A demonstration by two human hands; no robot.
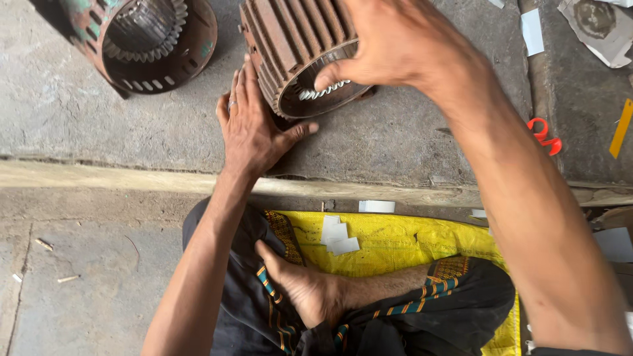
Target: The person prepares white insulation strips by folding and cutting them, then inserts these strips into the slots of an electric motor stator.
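A rusty ribbed motor housing (283, 39) lies on its side on the concrete floor, its open end toward me. White paper strips (324, 91) line the slots inside its rim. My right hand (395, 46) rests over the top of the housing, with the thumb hooked into the rim at the strips. My left hand (254, 125) lies flat against the housing's left underside, fingers together, thumb spread along the floor below the rim. Neither hand holds a loose object.
A second rusty housing (151, 39) lies at the top left. Red-handled scissors (544, 135) and a yellow strip (620, 128) lie at the right. Cut white paper pieces (339, 237) rest on a yellow sack (395, 244) by my crossed legs. A concrete step edge (99, 175) runs across.
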